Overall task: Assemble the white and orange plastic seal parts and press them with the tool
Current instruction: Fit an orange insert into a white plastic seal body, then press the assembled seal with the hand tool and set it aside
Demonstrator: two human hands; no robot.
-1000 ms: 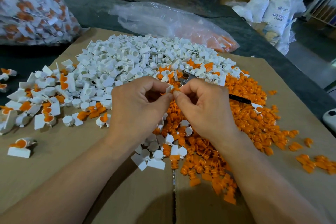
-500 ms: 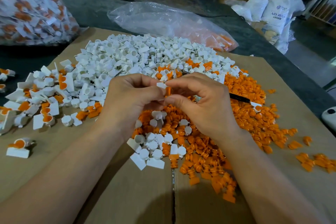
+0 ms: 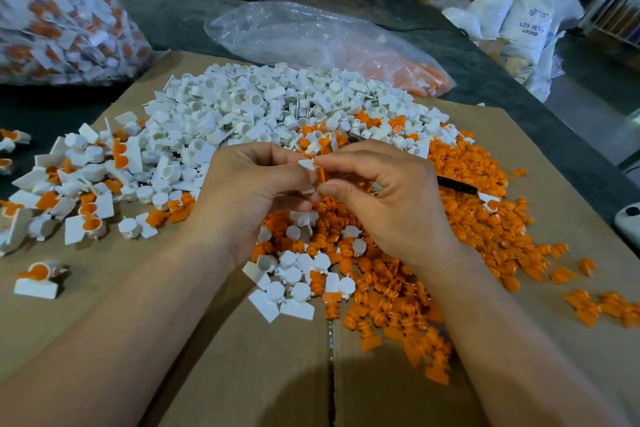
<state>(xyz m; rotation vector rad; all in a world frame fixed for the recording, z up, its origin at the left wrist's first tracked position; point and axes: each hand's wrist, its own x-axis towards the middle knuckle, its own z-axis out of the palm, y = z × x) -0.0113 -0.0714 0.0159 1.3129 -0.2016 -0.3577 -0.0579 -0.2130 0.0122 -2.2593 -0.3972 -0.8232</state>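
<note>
The fitting step is in hand. The left hand (image 3: pixel 249 191) pinches a white part (image 3: pixel 306 164) between thumb and curled fingers, and the right hand (image 3: pixel 391 198) pinches an orange part (image 3: pixel 321 175) between thumb and forefinger. The two pieces touch at the fingertips, held above the spot where the heaps meet. Whether the orange piece is fully seated cannot be told.

The next move likely calls for pushing it home, then freeing the right hand for the tool (image 3: pixel 457 185). Its black handle lies on the orange pile (image 3: pixel 485 218) just beyond that hand, and its working end is mostly buried.

The white pile (image 3: pixel 263 104) fills the far side of the cardboard sheet (image 3: pixel 104 305), and finished seals (image 3: pixel 86 215) lie to the left. Stray orange pieces reach toward the sheet's right edge, where the dark table (image 3: pixel 519 90) begins, so a sweeping reach there could knock some off. Bare cardboard shows near the person, between and outside the forearms.
</note>
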